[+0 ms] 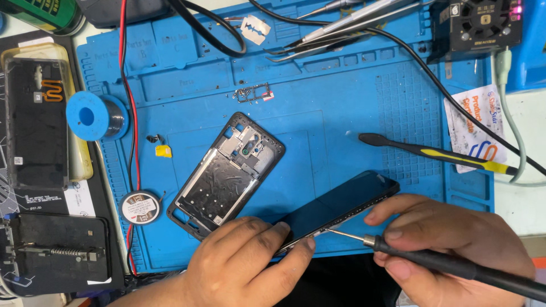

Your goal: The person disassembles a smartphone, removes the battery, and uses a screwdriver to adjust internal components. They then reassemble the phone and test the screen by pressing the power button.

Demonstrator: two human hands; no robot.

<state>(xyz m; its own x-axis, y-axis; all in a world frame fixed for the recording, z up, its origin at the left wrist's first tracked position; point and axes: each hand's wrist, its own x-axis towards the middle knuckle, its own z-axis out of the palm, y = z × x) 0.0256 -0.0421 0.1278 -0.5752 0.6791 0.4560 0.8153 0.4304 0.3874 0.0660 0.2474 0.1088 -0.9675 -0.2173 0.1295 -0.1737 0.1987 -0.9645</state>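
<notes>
Glass-fronted phone [341, 204], tilted up off the blue mat [341, 113] at near centre: thin, stiff, prob. fragile, so grip by the edges. Left hand [250, 261] pinches its near-left end; right hand [449, 239] closed on a screwdriver [432, 261], tip at the phone's near edge.

Blue work mat [318, 113], black phone screen [341, 202], yellow-and-black pry tool [438, 152], blue solder spool [91, 116], red wire [128, 85]

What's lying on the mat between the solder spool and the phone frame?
In the head view, between the solder spool and the phone frame lie a small yellow piece and a tiny dark part on the blue mat.
</notes>
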